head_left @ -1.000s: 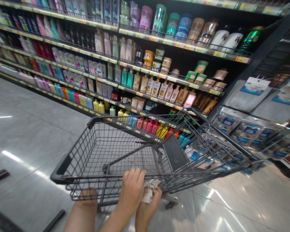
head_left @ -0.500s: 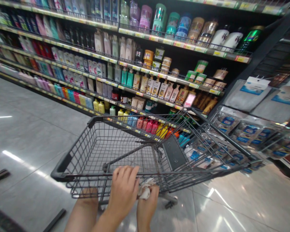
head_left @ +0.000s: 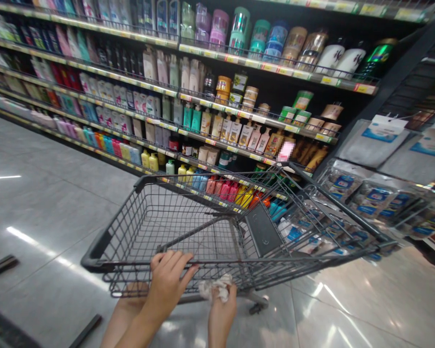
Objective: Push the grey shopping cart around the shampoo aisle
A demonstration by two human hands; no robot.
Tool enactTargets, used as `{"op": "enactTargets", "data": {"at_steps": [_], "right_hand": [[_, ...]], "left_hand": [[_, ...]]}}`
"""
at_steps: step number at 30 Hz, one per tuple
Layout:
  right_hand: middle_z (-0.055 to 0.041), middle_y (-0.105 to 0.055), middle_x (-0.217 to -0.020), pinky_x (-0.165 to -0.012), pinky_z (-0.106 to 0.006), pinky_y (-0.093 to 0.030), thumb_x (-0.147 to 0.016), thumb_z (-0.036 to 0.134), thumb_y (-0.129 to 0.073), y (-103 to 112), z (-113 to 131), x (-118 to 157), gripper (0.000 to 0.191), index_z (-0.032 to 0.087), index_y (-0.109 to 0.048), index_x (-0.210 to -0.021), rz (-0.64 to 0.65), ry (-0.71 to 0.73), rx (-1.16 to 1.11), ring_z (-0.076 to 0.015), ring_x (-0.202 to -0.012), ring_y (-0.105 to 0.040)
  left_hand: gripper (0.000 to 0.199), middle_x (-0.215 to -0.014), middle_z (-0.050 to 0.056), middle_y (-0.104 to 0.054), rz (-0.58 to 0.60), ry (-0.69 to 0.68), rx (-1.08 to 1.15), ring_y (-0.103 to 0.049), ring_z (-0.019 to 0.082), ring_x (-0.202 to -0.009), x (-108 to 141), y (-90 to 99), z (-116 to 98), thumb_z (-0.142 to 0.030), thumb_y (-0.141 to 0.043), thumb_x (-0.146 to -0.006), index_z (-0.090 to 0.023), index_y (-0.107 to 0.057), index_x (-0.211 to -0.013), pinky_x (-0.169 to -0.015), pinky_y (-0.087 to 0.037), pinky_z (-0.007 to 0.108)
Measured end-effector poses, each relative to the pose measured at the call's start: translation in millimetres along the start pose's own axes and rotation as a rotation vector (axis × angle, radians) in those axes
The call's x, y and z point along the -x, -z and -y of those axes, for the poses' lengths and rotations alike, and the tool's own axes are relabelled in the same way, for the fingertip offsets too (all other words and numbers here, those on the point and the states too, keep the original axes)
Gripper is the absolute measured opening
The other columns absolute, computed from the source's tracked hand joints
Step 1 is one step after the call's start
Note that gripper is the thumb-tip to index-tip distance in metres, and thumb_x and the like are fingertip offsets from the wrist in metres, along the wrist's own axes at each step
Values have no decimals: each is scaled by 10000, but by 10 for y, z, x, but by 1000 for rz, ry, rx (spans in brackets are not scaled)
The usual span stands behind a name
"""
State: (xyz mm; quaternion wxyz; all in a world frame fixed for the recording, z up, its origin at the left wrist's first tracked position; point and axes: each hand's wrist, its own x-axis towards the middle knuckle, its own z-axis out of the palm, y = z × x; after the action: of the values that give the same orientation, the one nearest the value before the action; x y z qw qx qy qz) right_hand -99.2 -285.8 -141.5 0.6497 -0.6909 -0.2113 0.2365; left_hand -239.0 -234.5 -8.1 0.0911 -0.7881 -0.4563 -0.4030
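Observation:
A dark grey wire shopping cart (head_left: 199, 203) stands before me. My left hand (head_left: 172, 273) is closed over the top rail of its near side, fingers bent across the bar and thumb to the right. Just to the right and lower, my right hand (head_left: 223, 304) pinches a crumpled whitish tissue (head_left: 221, 287) against the outside of the wire side. The fingertips behind the tissue are partly hidden. Only wire mesh and bars show in the basket. The folding child-seat panel (head_left: 263, 229) is at the cart's right end.
Store shelves (head_left: 130, 72) filled with bottles and jars run along the far side. Packaged goods (head_left: 348, 186) hang at the right. My bare leg (head_left: 125, 311) is under the cart's near side. Dark bars (head_left: 85, 331) lie at the lower left on the shiny grey floor (head_left: 50, 198).
My left hand has slid left along the rail, away from my right hand. My right hand has shifted slightly right and down, and more of the tissue shows.

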Motion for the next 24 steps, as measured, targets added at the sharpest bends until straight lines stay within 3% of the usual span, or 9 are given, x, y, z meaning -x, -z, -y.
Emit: {"op": "enactTargets", "data": {"at_steps": [5,7,16,21,24], "right_hand": [[0,-672,-613,-522,-326,-509,-542,372,-706,-169,189,66,350,194,-562,-808,89,-514,-388,-202,-526,-637],[-21,-686,-631,-564,-363,-536,-547,365,-709,-198,269,95,325,189,-573,-783,105,-591,-489,-212,-553,-657],[-39,-686,-660,-638,-390,-561,-657,348,-676,-175,587,-11,186,190,-603,-721,94,-477,-623,-198,-633,-665],[-65,-711,-707,-639,-413,-564,-586,331,-756,-4,692,-166,263,173,-619,-746,207,-510,-676,-231,-678,-680],[-62,-714,-739,-648,-404,-565,-561,348,-789,24,755,-149,338,163,-624,-791,145,-494,-673,-230,-699,-680]], "left_hand": [[68,-711,-17,-639,-2,20,-38,-544,160,-721,4,-21,-43,-246,-562,-864,-212,-621,-865,-745,-311,337],[70,-704,-13,-634,-7,25,-60,-538,161,-715,1,-18,-65,-241,-562,-857,-210,-625,-853,-731,-311,338],[91,-689,-5,-627,-35,31,-55,-519,165,-696,2,-45,-116,-250,-548,-860,-203,-625,-851,-711,-306,340],[93,-702,-5,-633,-28,33,-52,-522,165,-704,6,-49,-130,-244,-543,-867,-205,-627,-866,-722,-303,342],[92,-705,-5,-635,-13,42,-50,-529,165,-704,11,-53,-147,-245,-551,-866,-204,-632,-879,-722,-304,342]]}}
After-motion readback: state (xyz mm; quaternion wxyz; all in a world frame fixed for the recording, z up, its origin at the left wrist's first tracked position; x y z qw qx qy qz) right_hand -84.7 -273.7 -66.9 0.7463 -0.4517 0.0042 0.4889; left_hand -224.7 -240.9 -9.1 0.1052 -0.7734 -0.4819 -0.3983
